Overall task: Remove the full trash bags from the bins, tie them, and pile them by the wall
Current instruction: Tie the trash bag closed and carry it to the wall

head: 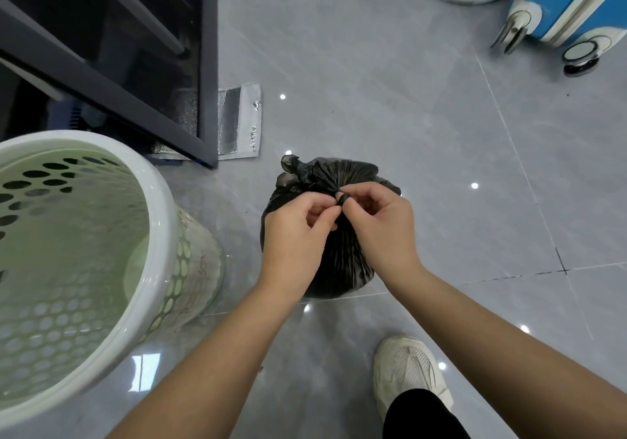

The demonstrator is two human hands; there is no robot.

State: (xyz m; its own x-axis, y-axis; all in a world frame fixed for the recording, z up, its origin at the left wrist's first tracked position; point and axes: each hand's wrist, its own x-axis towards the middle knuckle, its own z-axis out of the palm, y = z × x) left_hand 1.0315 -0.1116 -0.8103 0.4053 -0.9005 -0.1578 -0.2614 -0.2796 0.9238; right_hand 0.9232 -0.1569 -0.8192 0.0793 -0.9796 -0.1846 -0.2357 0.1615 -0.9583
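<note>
Trash bag, crinkly black plastic, pleated neck pinched by left grip and right grip.

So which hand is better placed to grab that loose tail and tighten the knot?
Probably left. The loose tail sticks out on the trash bag's far-left side, nearer the left hand; the right hand has plastic looped round a fingertip.
</note>
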